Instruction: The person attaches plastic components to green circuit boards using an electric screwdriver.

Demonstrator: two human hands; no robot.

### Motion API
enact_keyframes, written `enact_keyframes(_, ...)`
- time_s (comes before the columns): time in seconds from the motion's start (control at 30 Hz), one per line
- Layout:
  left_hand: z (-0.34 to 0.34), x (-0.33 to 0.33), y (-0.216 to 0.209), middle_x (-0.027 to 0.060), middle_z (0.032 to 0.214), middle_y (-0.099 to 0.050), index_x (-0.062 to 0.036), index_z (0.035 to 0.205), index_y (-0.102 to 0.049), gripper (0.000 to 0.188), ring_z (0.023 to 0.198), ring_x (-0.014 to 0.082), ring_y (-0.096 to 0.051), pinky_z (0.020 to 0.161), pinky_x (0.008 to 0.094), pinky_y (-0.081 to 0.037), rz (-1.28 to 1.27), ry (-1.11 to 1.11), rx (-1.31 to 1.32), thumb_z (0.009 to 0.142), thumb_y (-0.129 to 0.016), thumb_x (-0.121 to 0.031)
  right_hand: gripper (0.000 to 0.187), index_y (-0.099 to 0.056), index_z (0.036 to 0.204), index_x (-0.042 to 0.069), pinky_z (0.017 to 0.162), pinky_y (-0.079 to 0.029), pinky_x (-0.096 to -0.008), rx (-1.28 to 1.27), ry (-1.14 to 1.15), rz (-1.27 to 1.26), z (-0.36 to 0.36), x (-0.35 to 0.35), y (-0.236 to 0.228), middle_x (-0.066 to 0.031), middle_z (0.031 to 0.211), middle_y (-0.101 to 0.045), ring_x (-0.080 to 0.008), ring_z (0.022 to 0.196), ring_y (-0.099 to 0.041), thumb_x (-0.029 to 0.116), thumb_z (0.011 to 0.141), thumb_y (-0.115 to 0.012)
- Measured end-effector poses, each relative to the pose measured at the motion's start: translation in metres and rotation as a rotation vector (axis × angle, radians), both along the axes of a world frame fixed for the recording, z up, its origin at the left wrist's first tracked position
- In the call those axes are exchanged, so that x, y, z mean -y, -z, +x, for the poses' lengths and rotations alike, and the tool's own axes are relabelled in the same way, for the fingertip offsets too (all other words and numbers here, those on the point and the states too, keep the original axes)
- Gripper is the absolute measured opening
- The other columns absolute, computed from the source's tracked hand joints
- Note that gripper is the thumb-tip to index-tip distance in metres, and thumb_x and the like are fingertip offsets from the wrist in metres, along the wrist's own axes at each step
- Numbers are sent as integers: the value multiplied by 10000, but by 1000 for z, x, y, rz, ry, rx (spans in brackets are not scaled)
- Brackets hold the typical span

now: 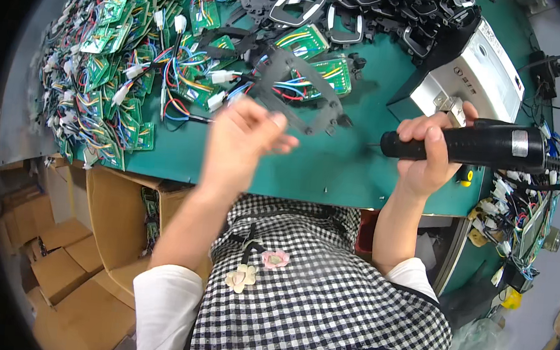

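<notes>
My right hand (430, 150) is wrapped round a black electric screwdriver (479, 146), held level, its thin bit pointing left. A coiled cord leaves the screwdriver's right end. Blurred by motion, my left hand (243, 136) is over the green mat with its fingers partly curled. Just beyond it is a dark plastic frame (314, 79), also blurred; I cannot tell whether the fingers touch it. Green circuit boards (332, 76) with coloured wires lie under and behind this frame. Close behind my right hand stands a silver box-shaped machine (468, 84) with a small metal bracket.
A large heap of wired circuit boards (108, 63) covers the left of the table. Black frames with silver-edged openings (298, 5) are piled at the back. More wired parts (510, 219) lie at the right. Cardboard boxes (69, 257) stand below the table at left.
</notes>
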State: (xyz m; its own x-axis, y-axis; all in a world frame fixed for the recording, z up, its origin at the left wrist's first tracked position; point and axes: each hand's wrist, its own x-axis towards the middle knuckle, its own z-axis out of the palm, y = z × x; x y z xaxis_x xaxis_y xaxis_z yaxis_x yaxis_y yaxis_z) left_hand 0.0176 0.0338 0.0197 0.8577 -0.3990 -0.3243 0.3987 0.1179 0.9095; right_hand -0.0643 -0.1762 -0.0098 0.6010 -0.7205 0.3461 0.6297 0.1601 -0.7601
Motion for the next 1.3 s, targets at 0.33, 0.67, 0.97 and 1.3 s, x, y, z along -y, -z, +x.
enact_keyframes(0.33, -45, -37, 15, 90, 871, -653, -23, 816, -650, 137, 622, 220, -615, 573, 316, -493, 815, 445, 778, 740, -706, -123, 635, -218, 1277, -33, 518, -479, -341, 50, 151, -130, -26, -13, -23, -94, 606, -513, -182, 486, -518, 68, 767, -581)
enact_keyframes(0.67, -49, 11, 39, 16, 751, -534, -90, 690, -625, 103, 745, 217, -504, 664, 346, -392, 450, 650, 1339, 621, -696, -64, 650, -184, 1308, -32, 544, -485, -367, 17, 256, -206, -66, -23, -34, -111, 622, -525, -206, 505, -530, 68, 776, -545)
enact_keyframes(0.97, -37, 1, 27, 66, 720, -589, -33, 782, -548, 68, 679, 202, -584, 605, 281, -448, 489, 488, 844, 765, -602, 5, 638, -254, 1279, -50, 540, -475, -292, -163, 198, -88, -42, -37, -17, -90, 641, -552, -177, 525, -547, 9, 749, -604)
enact_keyframes(1.3, -40, -10, 39, 123, 881, -657, 1, 975, -594, 147, 763, 181, -650, 656, 264, -535, -448, 219, -315, 871, -594, -102, 472, -345, 1294, 100, 601, -425, -356, 233, -5, 41, -21, -43, -48, -51, 714, -493, -177, 604, -501, 145, 848, -494)
